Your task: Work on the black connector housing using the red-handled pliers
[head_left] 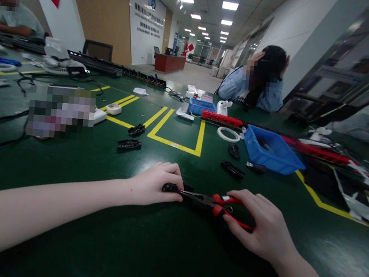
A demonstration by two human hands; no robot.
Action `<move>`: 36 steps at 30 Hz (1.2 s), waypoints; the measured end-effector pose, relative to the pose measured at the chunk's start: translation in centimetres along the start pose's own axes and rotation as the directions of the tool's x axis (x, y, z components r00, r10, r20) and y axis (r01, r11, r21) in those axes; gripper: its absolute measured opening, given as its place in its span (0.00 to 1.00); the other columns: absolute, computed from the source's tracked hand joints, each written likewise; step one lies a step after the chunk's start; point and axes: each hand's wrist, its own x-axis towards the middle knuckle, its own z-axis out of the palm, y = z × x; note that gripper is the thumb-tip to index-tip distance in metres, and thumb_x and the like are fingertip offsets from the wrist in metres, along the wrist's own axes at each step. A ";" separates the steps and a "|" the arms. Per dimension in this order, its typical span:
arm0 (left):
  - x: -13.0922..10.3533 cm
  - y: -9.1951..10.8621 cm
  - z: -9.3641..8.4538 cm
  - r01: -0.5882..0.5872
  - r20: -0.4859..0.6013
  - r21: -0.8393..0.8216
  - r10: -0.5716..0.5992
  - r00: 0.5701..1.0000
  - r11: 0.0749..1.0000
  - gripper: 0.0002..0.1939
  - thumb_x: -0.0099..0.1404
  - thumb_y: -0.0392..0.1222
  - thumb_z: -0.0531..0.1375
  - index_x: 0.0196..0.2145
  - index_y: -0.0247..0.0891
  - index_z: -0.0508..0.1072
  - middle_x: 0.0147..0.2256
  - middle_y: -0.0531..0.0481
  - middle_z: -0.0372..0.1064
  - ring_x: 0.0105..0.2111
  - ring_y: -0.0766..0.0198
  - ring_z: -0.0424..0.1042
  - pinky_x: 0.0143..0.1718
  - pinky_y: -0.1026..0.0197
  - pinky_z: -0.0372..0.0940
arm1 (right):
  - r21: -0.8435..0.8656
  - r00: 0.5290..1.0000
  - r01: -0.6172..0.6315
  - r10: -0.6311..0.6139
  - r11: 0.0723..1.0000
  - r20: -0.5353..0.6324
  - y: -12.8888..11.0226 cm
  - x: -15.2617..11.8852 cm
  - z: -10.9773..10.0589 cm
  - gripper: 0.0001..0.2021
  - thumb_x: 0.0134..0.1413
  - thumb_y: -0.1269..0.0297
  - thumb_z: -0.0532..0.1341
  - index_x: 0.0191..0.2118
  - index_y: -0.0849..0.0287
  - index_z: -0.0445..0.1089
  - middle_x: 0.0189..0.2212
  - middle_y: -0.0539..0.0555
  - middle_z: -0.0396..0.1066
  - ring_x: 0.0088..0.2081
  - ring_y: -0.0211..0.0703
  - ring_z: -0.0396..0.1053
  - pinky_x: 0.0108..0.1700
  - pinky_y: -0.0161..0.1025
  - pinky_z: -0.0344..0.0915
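Note:
My left hand [159, 183] is closed, thumb and fingers pinching a small black plastic part [170, 188] just above the green table. My right hand [261, 222] grips red-and-black needle-nose pliers [219, 203] by the handles. The pliers point left, and their narrow tips meet the black part beside my left fingertips. Whether the jaws bite on anything there is too small to tell. Part of the black piece is hidden by my fingers. Similar black pieces [129, 144] lie beyond my left hand, and more black parts [233, 169] lie beyond the pliers.
A blue bin [271, 151] with dark items stands right of centre, near a white ring [229, 134]. Farther back is a smaller blue tray [202, 107]. Yellow tape [174, 145] marks the table [147, 257]. A tape roll [113, 109] lies left. A person [255, 82] sits opposite.

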 end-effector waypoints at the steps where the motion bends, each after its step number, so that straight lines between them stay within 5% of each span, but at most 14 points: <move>1: 0.0 0.0 0.0 -0.004 0.001 -0.003 0.004 1.000 1.000 0.04 0.67 0.40 0.67 0.38 0.39 0.76 0.41 0.51 0.68 0.42 0.59 0.69 0.46 0.56 0.60 | 0.003 1.000 0.006 -0.006 1.000 -0.004 0.0 0.1 -0.1 0.14 0.59 0.56 0.59 0.47 0.57 0.71 0.36 0.57 0.78 0.32 0.47 0.74 0.34 0.43 0.68; 36: -0.2 -0.3 0.1 -0.073 0.013 -0.018 0.073 0.997 0.997 0.05 0.65 0.40 0.68 0.39 0.39 0.77 0.48 0.48 0.69 0.48 0.56 0.71 0.49 0.53 0.63 | -0.066 0.989 0.125 -0.129 0.990 -0.075 -0.4 0.6 -0.6 0.10 0.61 0.63 0.58 0.47 0.60 0.69 0.35 0.56 0.78 0.32 0.44 0.75 0.31 0.40 0.69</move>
